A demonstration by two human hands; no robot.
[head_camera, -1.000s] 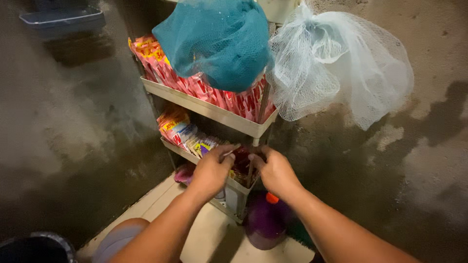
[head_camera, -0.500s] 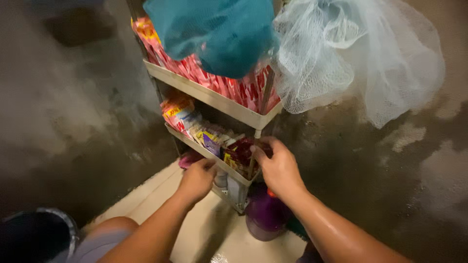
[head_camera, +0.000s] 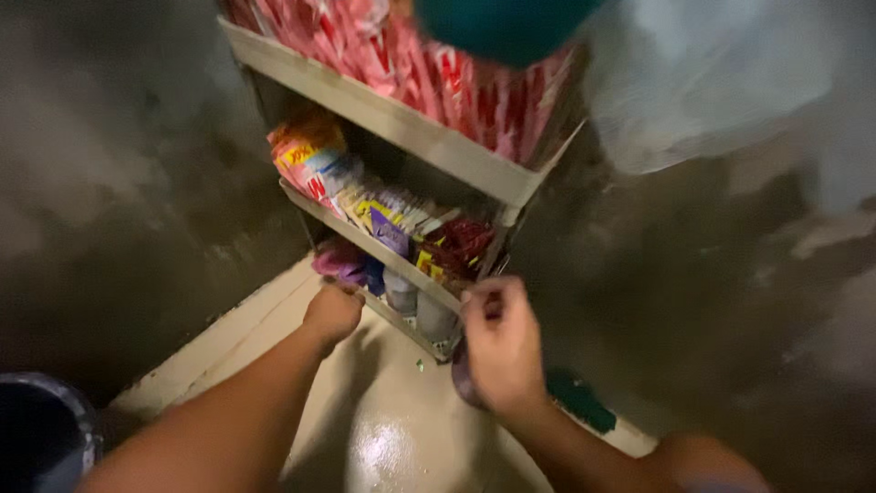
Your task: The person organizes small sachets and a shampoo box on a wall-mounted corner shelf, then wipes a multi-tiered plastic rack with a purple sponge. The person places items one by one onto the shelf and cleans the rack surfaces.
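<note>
Left hand (head_camera: 333, 313): grip closed around a purple packet (head_camera: 342, 263) on the rack's (head_camera: 401, 123) lowest shelf. Right hand (head_camera: 502, 345): fingers curled near the middle shelf's corner; grip contents cannot be determined due to blur

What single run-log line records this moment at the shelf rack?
left hand: at bottom shelf's purple packets | right hand: beside shelf rack corner, grip unclear | middle shelf: mixed sachets | top: red packets

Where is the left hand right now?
In the head view the left hand sits left of centre, at the lowest shelf of the rack, against the purple packets, with the right hand just to its right.
</note>
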